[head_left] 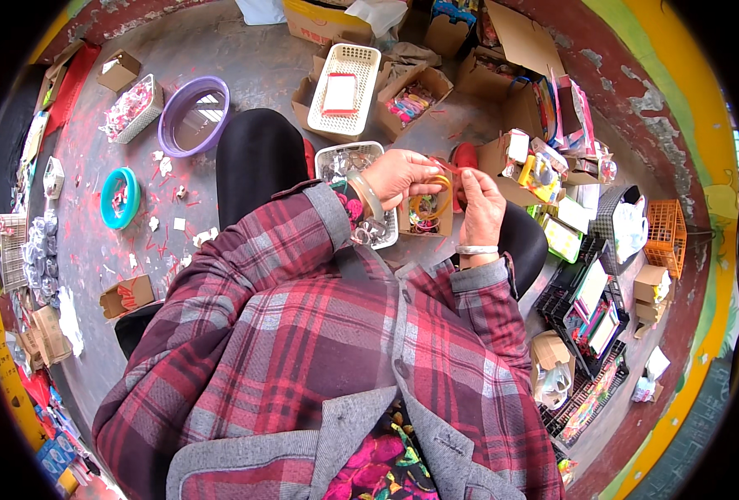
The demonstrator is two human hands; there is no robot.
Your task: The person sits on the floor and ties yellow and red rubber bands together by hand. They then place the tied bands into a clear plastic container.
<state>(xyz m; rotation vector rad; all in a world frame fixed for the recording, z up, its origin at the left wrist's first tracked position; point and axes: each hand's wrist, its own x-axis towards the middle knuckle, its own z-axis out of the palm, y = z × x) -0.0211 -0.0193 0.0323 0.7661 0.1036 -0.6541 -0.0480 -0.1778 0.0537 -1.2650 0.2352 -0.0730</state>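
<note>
The left hand (396, 177) pinches one end of a thin red strip (447, 166) between thumb and fingertips, the fingers nearly closed; the right hand (483, 210) appears to nip the other end, thumb to forefinger, though the exact contact is too small to tell; the strip's long axis runs across from hand to hand, dipping slightly to the right, and that short span between the two pinches looks like the relation that matters; a yellow ring (445, 181) sits just below the strip at the left fingertips, so the left hand is nearer to it; underneath, between the left knee (257, 137) and right knee (526, 240), stand a cardboard box (445, 222) and a white plastic basket (348, 146), their rims below the hands, while the knees bound sideways room.
</note>
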